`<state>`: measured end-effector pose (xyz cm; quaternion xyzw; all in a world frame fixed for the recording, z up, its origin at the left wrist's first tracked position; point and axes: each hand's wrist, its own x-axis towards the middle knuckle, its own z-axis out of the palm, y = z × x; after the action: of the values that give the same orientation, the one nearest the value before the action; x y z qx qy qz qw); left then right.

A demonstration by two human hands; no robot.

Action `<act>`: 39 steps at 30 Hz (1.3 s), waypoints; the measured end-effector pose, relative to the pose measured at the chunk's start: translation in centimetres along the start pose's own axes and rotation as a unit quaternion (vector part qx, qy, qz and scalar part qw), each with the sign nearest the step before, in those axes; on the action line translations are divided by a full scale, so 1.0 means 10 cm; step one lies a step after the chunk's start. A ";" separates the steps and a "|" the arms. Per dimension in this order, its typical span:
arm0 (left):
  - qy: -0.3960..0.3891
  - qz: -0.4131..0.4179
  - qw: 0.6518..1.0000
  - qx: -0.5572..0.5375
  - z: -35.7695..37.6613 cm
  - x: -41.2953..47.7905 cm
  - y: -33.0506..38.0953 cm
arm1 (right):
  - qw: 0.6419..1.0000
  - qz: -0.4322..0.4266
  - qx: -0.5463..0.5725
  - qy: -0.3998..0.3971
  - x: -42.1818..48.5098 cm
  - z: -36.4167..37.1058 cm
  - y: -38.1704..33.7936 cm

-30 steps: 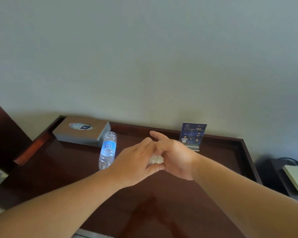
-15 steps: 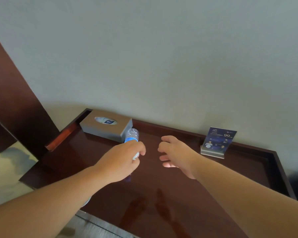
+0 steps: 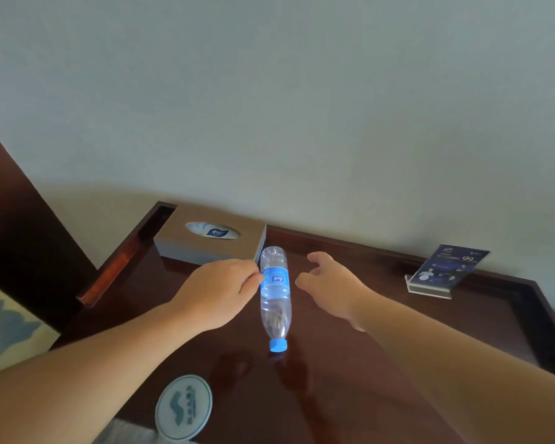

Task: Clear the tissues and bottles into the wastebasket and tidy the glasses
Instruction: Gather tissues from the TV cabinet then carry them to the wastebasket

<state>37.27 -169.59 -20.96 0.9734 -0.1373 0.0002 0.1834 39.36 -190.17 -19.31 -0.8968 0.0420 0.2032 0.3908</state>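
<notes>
A pale wall (image 3: 302, 107) is seen behind a dark, glossy desk (image 3: 430, 331) with a raised rim. A tissue box (image 3: 212, 248) is set at the desk's back left corner. The left hand (image 3: 218, 293) is held with fingers curled, its fingertips against the label of a bottle (image 3: 274, 299); whether anything is gripped cannot be told. The right hand (image 3: 330, 283) is held with fingers apart just right of the bottle, not touching it. The bottle is laid on the desk, base near the box, blue cap (image 3: 278, 345) pointed toward the viewer. A card stand (image 3: 446, 270) is placed at the back right, a round coaster (image 3: 184, 406) at the near edge.
</notes>
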 end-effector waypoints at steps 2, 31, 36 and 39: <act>-0.005 -0.002 1.000 -0.027 0.00 0.04 -0.18 | 0.998 0.004 -0.055 0.016 0.11 0.13 -0.06; -0.091 -0.050 0.990 -0.096 0.64 0.21 -0.80 | 0.980 0.177 -0.090 0.035 1.27 1.01 0.16; -0.079 -0.054 0.992 -0.086 0.56 0.22 -0.64 | 0.987 0.152 -0.034 0.050 1.09 0.83 0.19; -0.077 -0.052 0.992 -0.082 0.50 0.26 -0.47 | 0.991 0.125 0.011 0.054 0.90 0.65 0.19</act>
<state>40.76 -167.80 -27.15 0.9580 -0.0996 -0.0955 0.2513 45.00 -186.09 -28.19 -0.8897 0.1773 0.2017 0.3692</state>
